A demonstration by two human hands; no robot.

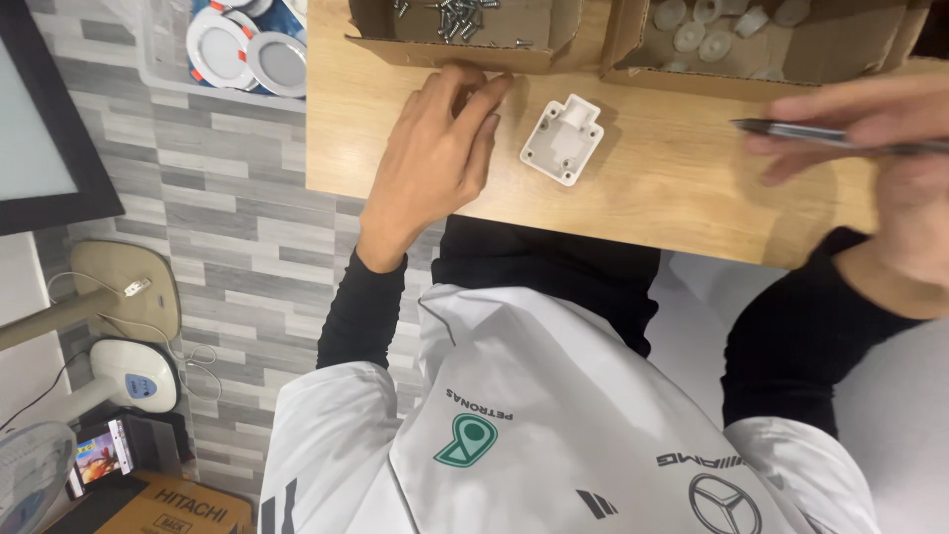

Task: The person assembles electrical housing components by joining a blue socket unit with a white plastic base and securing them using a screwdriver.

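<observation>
Floor: grey and white plank-pattern flooring [227,227] is showing down the left side of the view, with a beige fan base [124,287] and its white cable lying on it.
Lower left corner: a white and blue fan motor housing [133,376] is sitting beside a small lit phone screen [99,457] and a brown cardboard carton [168,509].
Upper left: a clear bin [168,59] is holding round white ceiling lamps [247,54] with orange clips.
Surface: a light wooden surface [672,188] is running across the top of the view, its near edge lying against the person's black shirt.
Left box: an open cardboard box [465,40] is standing at the back of the surface, carrying loose metal screws [450,15].
Left hand: the left hand [435,163] is lying palm down on the surface, fingers loosely curled and their tips touching the surface just below the left box; it is pinching nothing that can be seen.
White part: a small square white plastic housing [563,138] is lying flat on the surface, just beside the left hand's fingers, between the two hands.
Right box: a second cardboard box [840,59] is holding round white plastic pieces [712,25].
Right hand: the right hand [870,133], blurred, is pinching a slim dark screwdriver [820,136] whose tip is pointing left toward the white part, well apart from it.
</observation>
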